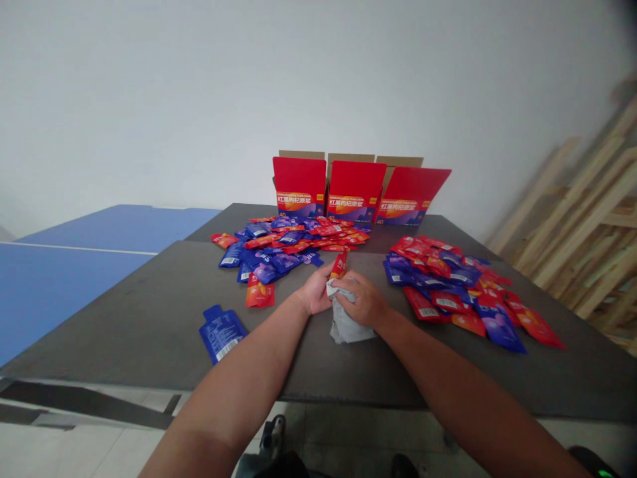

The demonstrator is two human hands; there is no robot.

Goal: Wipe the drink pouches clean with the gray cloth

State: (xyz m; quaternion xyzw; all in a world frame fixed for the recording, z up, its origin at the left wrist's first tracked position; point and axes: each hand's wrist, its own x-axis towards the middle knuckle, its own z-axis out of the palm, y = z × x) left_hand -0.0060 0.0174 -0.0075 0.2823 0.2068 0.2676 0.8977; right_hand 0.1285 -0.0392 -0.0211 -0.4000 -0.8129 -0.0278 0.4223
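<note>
Near the middle of the dark table, my left hand point(316, 291) is closed around a red pouch point(339, 264), whose narrow top points up and away from me. My right hand point(364, 300) grips a crumpled grey cloth point(348, 326) and presses it against the pouch's lower part, which the cloth and fingers hide. A heap of red and blue pouches point(288, 242) lies beyond my left hand. Another mixed heap of pouches point(448, 279) is to the right of my right hand. One blue pouch point(222, 332) lies alone at the left, beside my left forearm.
Three open red boxes, at left point(299, 182), centre point(355, 189) and right point(411, 192), stand in a row at the table's point(164, 332) far end. A blue table point(124, 229) adjoins on the left. Wooden frames point(587, 212) lean at the right.
</note>
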